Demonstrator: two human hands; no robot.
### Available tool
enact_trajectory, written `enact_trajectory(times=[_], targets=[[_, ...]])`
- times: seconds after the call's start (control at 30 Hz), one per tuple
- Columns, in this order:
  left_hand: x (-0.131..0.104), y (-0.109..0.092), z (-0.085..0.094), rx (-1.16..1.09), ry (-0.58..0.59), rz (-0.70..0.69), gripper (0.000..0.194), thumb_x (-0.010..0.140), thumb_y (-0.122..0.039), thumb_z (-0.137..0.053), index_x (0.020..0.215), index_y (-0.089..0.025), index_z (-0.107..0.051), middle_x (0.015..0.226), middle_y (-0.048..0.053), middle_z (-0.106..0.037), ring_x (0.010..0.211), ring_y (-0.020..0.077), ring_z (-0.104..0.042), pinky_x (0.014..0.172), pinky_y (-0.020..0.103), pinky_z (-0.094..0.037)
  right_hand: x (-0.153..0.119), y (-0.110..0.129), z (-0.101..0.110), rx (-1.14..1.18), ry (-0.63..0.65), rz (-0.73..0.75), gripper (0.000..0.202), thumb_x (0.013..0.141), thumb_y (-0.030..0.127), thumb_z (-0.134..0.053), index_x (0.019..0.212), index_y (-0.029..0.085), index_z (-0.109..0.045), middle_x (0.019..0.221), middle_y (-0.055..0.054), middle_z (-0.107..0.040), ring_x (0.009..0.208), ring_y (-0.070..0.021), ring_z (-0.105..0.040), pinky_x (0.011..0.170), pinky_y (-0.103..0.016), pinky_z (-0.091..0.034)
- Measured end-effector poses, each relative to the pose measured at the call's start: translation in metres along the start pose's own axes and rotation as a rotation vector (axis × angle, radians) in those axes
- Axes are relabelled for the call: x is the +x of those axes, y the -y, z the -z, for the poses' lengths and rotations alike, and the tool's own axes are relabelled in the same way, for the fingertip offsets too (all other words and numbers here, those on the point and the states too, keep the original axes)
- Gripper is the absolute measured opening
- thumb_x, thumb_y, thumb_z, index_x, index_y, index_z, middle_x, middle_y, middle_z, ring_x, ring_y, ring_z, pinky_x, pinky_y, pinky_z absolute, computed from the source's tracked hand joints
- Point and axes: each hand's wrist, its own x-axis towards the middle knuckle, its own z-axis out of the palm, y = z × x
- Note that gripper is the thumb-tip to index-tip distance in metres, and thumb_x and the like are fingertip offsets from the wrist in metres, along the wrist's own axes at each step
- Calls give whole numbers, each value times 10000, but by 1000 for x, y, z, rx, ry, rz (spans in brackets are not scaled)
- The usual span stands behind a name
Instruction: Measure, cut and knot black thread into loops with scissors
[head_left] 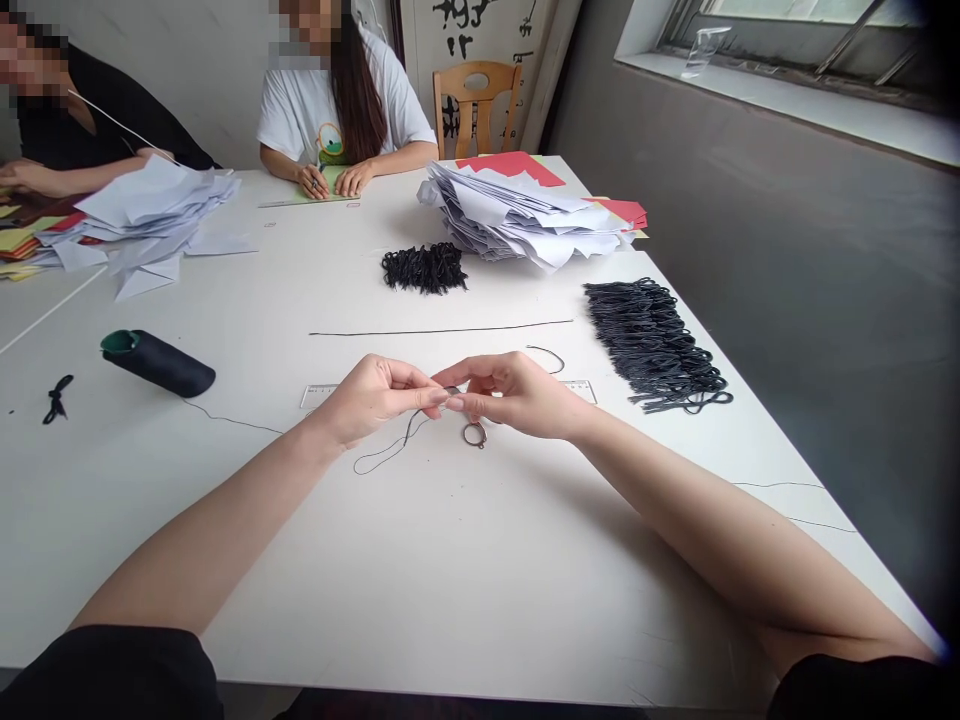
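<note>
My left hand (379,398) is closed in a pinch on thin black cord (407,430), which hangs below the fingers. Against it, thumb to thumb, my right hand (517,395) is closed too, over a small dark piece mostly hidden by the fingertips. A metal ring (474,434) shows just under the right fingers; whether it is held or lies on the table I cannot tell. Behind both hands a clear ruler (581,392) lies flat, partly covered. Thin thread (232,420) runs left from near the hands to a dark thread spool (161,362) lying on its side.
A straight black cord (442,331) and a short curved piece (553,356) lie beyond my hands. Looped black cords (649,345) are bundled at right, with a smaller black pile (425,268) farther back. Paper stacks (517,215) stand behind. Two people sit across the white table (360,600).
</note>
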Motion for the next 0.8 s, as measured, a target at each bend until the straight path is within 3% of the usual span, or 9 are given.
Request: enact_trajectory(times=[0.1,0.17,0.3,0.43,0.67,0.8], targets=[[1,2,-1,42,-1,23,198,746,-349,-724,675,-165,-746,628,30,-667,507,76,-405,532,243,-340,3,-12,-4,110,-56,-23,362,771,483,-694,821,126,-680,731,-67,-675,565,-116,-527,503,-261,-384],[1,5,-1,56,11,44,210,740,-366,-728,674,-168,-748,631,30,-669,502,75,-383,523,242,-332,2,-14,-3,48,-81,-18,312,782,446,-686,763,137,-661,720,-56,-669,590,-120,-540,534,-262,-403],[3,9,0,59,76,63,225,735,-386,-728,698,-166,-754,715,59,-709,576,100,-444,540,237,-349,-1,-5,1,-238,-112,51,175,866,309,-572,789,164,-631,764,-28,-677,641,-110,-550,613,-250,-416],[4,10,0,59,101,100,255,739,-411,-724,733,-159,-759,769,75,-732,529,84,-389,520,235,-340,-3,0,13,-443,-158,121,145,875,252,-524,821,163,-626,770,-28,-674,623,-107,-526,613,-248,-396],[6,12,-1,79,135,121,261,753,-421,-715,754,-165,-763,809,83,-741,544,84,-431,519,222,-359,-6,3,35,-534,-259,38,127,841,252,-558,835,163,-648,778,-31,-676,562,-93,-491,550,-235,-358],[8,16,1,67,158,164,310,745,-457,-715,787,-154,-759,876,100,-742,433,43,-298,430,231,-291,-6,4,37,-556,-302,1,138,828,266,-567,834,161,-657,799,-43,-682,543,-91,-487,538,-240,-357]])
